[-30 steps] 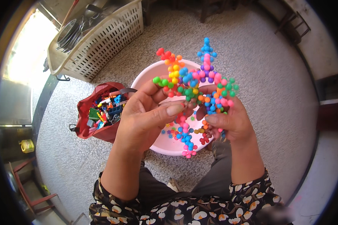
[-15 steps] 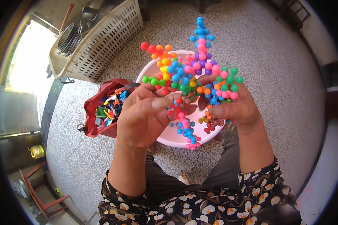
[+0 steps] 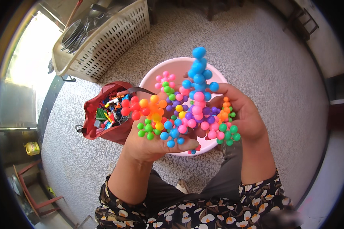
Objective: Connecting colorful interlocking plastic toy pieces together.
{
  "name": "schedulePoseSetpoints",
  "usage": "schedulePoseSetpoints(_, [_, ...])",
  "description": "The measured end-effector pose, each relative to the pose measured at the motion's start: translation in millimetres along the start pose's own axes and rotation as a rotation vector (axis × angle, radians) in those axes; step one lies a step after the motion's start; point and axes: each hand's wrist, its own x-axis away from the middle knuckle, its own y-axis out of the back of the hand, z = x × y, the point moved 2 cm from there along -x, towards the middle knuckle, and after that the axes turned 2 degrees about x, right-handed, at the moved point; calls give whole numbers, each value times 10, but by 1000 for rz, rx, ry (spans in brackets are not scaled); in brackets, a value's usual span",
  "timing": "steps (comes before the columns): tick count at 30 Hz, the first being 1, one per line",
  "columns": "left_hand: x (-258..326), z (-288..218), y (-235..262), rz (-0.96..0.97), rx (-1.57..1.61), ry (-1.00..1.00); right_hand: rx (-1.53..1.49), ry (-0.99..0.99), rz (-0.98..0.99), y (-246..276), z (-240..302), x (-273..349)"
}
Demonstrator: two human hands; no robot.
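Note:
Both hands hold one branching toy built of linked ball-ended plastic pieces [image 3: 197, 108], in blue, pink, purple, orange, red, yellow and green. My left hand [image 3: 147, 145] grips its lower left side, the thumb lying across under a blue cluster; its other fingers are hidden behind the toy. My right hand [image 3: 246, 112] curls round the right side, near the orange and green pieces. A blue arm of the toy points up and toward me. Beneath the hands stands a pink basin [image 3: 153, 73], its inside mostly covered by the toy.
A red bag [image 3: 116, 133] full of mixed toy bricks stands left of the basin. Farther back at the left is a white slatted basket [image 3: 111, 38] with metal kitchenware. A yellow bottle [image 3: 31, 148] and a reddish wooden frame [image 3: 30, 191] are at the far left.
The toy has been tilted, so its blue arm now comes toward me and its red-orange arm has swung lower left. My left hand has turned and sits lower beneath it.

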Motion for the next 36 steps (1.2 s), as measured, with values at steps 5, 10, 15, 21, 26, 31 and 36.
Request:
schedulePoseSetpoints(5, [-7, -31, -7, 83, -339, -149, -455, 74, -184, 93, 53, -38])
schedulePoseSetpoints(10, [-42, 24, 68, 195, -324, -216, -349, 99, -367, 80, 38, -16])
schedulePoseSetpoints(15, [31, 52, 145, 256, -241, -178, -326, 115, -376, 74, 128, 60])
schedulePoseSetpoints(21, [-139, 126, 62, 479, 211, -284, -562, 234, -331, 96, 241, 215])
schedulePoseSetpoints(26, [-24, 118, -49, 127, -62, -256, -517, 289, -210, -52, 315, 222])
schedulePoseSetpoints(31, [-64, 140, -24, 78, -132, -150, -440, 387, -116, -100, 305, 244])
schedulePoseSetpoints(36, [-134, 189, -86, 257, 8, -238, -343, 382, -200, -93, 330, 276])
